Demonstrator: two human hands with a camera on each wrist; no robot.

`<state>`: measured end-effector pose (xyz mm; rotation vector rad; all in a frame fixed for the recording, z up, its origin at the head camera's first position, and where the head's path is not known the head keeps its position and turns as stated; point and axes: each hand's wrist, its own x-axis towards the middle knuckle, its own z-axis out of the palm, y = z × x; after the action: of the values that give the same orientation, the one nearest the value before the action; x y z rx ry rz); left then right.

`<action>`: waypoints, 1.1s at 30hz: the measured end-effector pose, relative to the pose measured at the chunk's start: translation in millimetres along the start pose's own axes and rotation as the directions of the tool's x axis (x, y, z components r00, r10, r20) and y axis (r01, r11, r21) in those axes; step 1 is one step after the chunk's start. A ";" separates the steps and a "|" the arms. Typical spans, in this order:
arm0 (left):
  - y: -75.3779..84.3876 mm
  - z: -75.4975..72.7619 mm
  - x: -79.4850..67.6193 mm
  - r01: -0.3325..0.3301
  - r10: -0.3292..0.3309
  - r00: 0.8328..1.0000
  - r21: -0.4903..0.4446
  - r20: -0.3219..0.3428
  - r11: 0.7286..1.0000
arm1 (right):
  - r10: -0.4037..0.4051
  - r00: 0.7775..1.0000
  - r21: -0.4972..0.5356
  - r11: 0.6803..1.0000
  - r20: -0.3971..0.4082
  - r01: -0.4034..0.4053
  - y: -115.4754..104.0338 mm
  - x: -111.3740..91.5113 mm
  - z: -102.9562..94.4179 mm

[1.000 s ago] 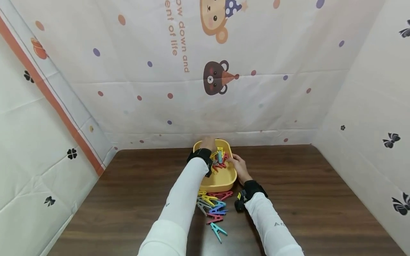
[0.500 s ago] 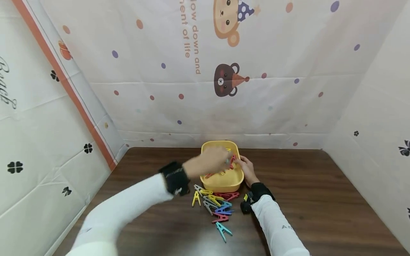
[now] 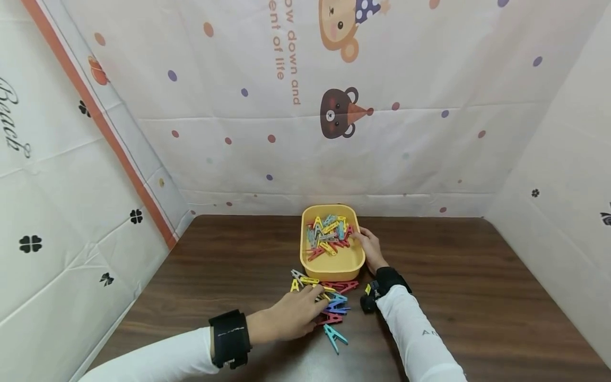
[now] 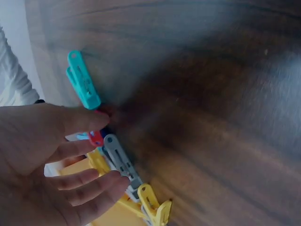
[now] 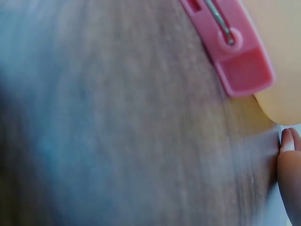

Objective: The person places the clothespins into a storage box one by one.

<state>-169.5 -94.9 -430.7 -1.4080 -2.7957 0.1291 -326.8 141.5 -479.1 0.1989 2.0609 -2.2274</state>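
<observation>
My left hand [image 3: 290, 314] reaches over the near end of a row of plastic clothespins on the table. Its fingers are spread and loosely bent; in the left wrist view the thumb tip overlaps a red clothespin [image 4: 97, 138], with a grey clothespin [image 4: 121, 160] and a yellow clothespin [image 4: 151, 201] beyond the fingers. A turquoise clothespin [image 3: 335, 338] lies closest to me. My right hand [image 3: 372, 250] grips the right rim of a yellow plastic basket [image 3: 350, 265]. Inside it lies a heap of mixed-colour clothespins [image 3: 329, 236].
A pink-red clothespin [image 5: 247, 70] lies against the basket's near end in the right wrist view. The brown wooden table [image 3: 444, 297] extends to both sides. Behind the basket hangs a white printed cloth [image 3: 238, 164], with another cloth wall [image 3: 563, 233] at the right.
My left hand has come out of the basket, swung left, and moved back toward me over the loose clothespins. A yellow clothespin shows beside the row's left side. My right hand stays on the rim.
</observation>
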 end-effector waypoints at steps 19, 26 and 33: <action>-0.4 14.1 -8.2 0.003 -0.001 0.997 0.031 -0.076 1.000 | -0.003 1.000 -0.039 0.999 -0.026 0.002 10.4 6.4 3.6; -4.7 16.1 -12.7 0.012 -0.011 0.994 0.010 -0.110 1.000 | -0.011 1.000 -0.044 0.999 -0.024 0.010 9.3 6.3 1.2; -11.0 3.8 -12.7 0.042 -0.049 0.988 -0.049 -0.150 0.998 | -0.001 1.000 -0.056 0.998 -0.025 0.000 7.8 6.0 1.0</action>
<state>-171.0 -111.8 -433.2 -1.3021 -2.7208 -0.0411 -331.5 139.9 -487.6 0.2236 2.1334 -2.1751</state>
